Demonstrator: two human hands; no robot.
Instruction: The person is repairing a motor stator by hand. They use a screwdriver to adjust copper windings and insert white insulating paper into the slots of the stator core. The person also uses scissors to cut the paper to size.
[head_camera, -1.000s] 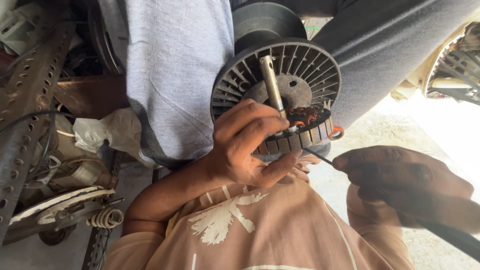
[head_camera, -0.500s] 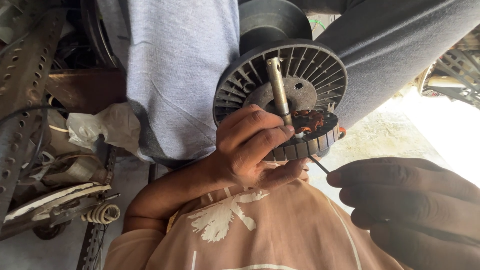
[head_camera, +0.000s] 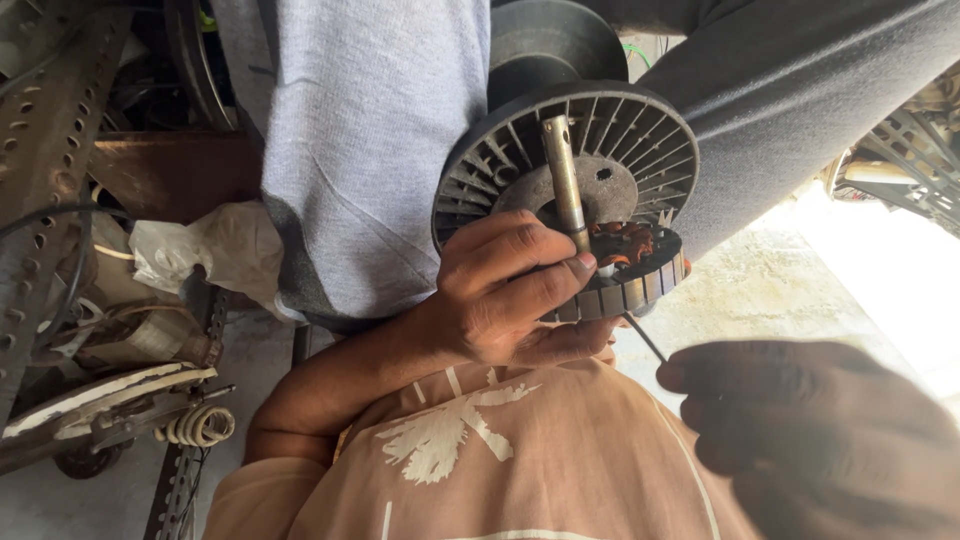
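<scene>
My left hand (head_camera: 500, 290) is shut on the rim of a round, dark finned motor body (head_camera: 640, 140), held over my knee in peach cloth with a white print (head_camera: 480, 450). A steel shaft (head_camera: 563, 175) sticks out of the motor's middle, and my fingertips rest beside it. Orange-brown copper windings (head_camera: 622, 242) show just right of my fingers. My right hand (head_camera: 820, 440), blurred at the lower right, pinches a thin dark wire or rod (head_camera: 645, 337) that runs up to the motor's lower edge.
Grey cloth (head_camera: 370, 150) and a dark trouser leg (head_camera: 800, 100) of a person fill the top. A perforated metal angle bar (head_camera: 45, 150), a white rag (head_camera: 215, 250) and a coil spring (head_camera: 200, 425) lie at the left. Another finned part (head_camera: 910, 150) sits at the right edge.
My right hand has moved left and nearer the camera, staying on the thin wire. The motor sits slightly higher in view, still in my left hand.
</scene>
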